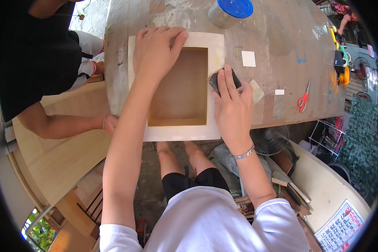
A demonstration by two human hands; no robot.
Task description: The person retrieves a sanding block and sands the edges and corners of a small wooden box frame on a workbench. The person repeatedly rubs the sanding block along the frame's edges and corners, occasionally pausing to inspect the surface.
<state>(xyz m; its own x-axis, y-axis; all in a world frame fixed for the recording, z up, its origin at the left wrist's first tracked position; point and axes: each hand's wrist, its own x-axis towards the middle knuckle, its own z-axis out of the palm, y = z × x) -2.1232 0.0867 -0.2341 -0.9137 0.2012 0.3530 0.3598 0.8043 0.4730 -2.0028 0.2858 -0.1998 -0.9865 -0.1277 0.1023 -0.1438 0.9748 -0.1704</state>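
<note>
A white rectangular frame with a deep, brown-walled opening [216,110] lies on the worktable [280,41], its near end at the table's front edge. My left hand [157,50] rests on the frame's far left corner, fingers over the far edge, holding no separate thing that I can see. At the frame's right side my right hand [234,100] grips a dark sanding block [214,82], with its fingertips on top; a pale layer shows along the block's edge. A worn, pale piece of sandpaper [257,92] lies just right of that hand.
A clear tub with a blue lid [235,8] stands beyond the frame. To the right lie a white square [248,59], a small white piece [279,92] and red-handled scissors [303,100]. A co-worker's hand [110,123] is near my left forearm. A fan [270,138] stands below the table edge.
</note>
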